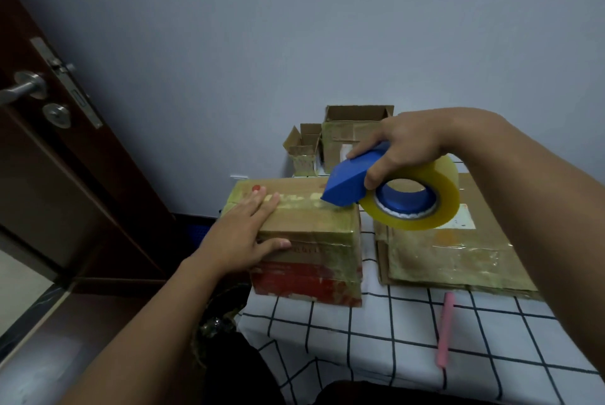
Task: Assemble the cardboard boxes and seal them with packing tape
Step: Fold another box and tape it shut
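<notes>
Your left hand (244, 234) lies flat on the closed cardboard box (307, 241), which sits at the left edge of the table (360, 339) on its checked cloth; your fingers are straight and slightly spread across the top, with the thumb hooked over the near top edge onto the front face. The box's long side runs left to right across your view, and the taped seam along its top follows that same line. Your right hand (406, 149) grips the blue tape dispenser (350, 182), fingers curled round its handle. The dispenser's nose points left and down, touching the right end of the box top, while the yellowish tape roll (422, 198) trails behind it to the right, its open core facing you. Just beside the box on the right lies a stack of flattened boxes (451, 254), flat on the cloth. A pink pen-like stick (445, 329) lies near the front of the stack, its length running toward you. Against the wall behind stand two open boxes, a small one (304, 149) and a larger one (347, 136), flaps up. A dark door (65, 175) stands at your left.
</notes>
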